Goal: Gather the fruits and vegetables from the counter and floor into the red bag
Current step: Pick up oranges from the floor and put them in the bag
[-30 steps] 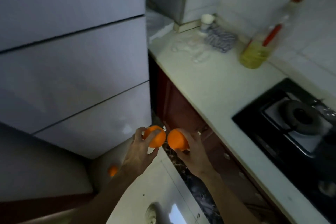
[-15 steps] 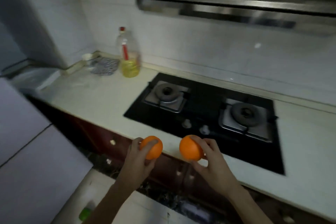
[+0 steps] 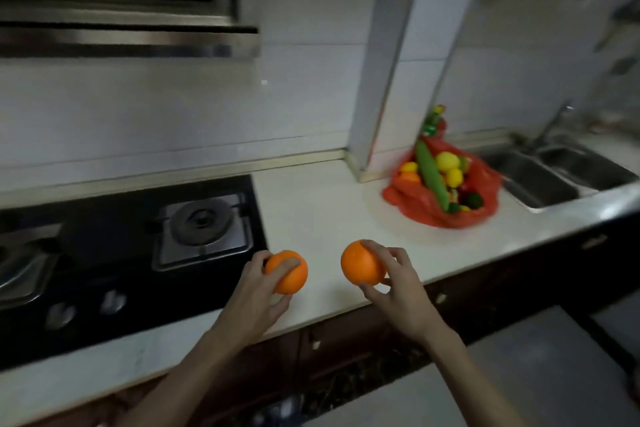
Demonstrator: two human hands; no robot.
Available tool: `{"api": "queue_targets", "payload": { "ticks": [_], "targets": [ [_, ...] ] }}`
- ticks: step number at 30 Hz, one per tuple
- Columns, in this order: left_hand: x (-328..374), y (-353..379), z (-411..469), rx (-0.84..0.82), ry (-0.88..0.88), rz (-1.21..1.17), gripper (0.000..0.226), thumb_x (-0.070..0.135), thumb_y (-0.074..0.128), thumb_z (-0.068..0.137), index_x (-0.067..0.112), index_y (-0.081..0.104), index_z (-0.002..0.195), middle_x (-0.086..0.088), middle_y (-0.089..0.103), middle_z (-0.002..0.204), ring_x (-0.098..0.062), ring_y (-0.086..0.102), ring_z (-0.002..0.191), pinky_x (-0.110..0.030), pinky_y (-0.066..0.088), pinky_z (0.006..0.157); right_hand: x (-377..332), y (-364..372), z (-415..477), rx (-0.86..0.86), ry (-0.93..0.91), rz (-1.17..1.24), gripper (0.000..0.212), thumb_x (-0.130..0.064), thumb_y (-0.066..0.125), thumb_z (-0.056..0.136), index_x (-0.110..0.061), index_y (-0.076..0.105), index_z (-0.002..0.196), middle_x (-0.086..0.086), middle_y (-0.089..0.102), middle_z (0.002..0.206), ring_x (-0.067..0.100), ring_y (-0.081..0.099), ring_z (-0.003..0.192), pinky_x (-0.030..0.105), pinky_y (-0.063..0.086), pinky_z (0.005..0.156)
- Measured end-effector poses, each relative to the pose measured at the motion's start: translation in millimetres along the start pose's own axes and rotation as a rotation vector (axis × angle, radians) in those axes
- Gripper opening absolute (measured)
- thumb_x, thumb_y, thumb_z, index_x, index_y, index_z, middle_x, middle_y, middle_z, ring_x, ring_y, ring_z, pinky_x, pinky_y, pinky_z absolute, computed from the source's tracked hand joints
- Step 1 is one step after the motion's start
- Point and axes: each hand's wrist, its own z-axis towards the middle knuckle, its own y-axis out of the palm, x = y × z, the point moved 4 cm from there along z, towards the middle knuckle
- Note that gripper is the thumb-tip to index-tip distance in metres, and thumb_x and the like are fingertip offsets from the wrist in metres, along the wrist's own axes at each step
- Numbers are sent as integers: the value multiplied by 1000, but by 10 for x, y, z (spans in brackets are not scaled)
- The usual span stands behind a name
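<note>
My left hand (image 3: 258, 295) grips an orange (image 3: 290, 274) above the counter's front edge, just right of the stove. Beside it, my right hand (image 3: 398, 282) holds a second orange (image 3: 360, 263). The red bag (image 3: 485, 194) lies open on the white counter (image 3: 329, 211) at the right, well beyond both hands. It holds a long green cucumber (image 3: 431, 175), yellow lemons (image 3: 448, 161), an orange and some darker produce.
A black two-burner gas stove (image 3: 131, 239) fills the counter's left. A steel sink (image 3: 554, 173) with a tap lies right of the bag. A range hood (image 3: 128, 28) hangs above the stove and a white pillar (image 3: 388, 62) stands behind the bag. Dark cabinets (image 3: 502, 284) run below.
The view has swung right from the fridge and floor, past the stove, to the counter with the red bag and sink. Both hands kept their oranges and now sit slightly further apart.
</note>
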Motion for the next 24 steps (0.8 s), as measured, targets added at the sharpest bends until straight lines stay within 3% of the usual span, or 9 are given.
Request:
{"api": "queue_targets", "payload": {
  "ticks": [8, 13, 20, 24],
  "targets": [
    [711, 821, 1488, -153, 195, -63, 59, 30, 69, 81, 47, 36, 127, -4, 35, 132, -24, 45, 109, -29, 42, 90, 948, -978, 323, 217, 200, -72, 67, -30, 68, 82, -51, 32, 135, -1, 35, 127, 21, 51, 107, 36, 52, 92],
    [1051, 1239, 2281, -229, 276, -112, 58, 32, 68, 81, 47, 36, 127, -6, 35, 132, -27, 46, 110, -32, 45, 91, 1357, -1414, 592, 299, 298, -126, 68, -31, 69, 83, -49, 30, 136, -2, 34, 128, 18, 48, 106, 30, 51, 92],
    [1442, 1642, 3020, -294, 357, -180, 59, 32, 69, 80, 41, 42, 132, -5, 40, 128, -27, 49, 112, -40, 49, 92, 1767, -1808, 804, 383, 395, -166, 69, -31, 69, 83, -46, 30, 137, 0, 33, 131, 16, 46, 107, 25, 51, 87],
    [1597, 1844, 3286, -312, 387, -178, 60, 30, 70, 80, 39, 44, 134, -7, 42, 128, -26, 47, 114, -36, 47, 94, 1986, -1979, 852, 385, 452, -167, 69, -31, 68, 84, -44, 28, 139, 1, 31, 135, 21, 46, 113, 32, 52, 92]
  ]
}}
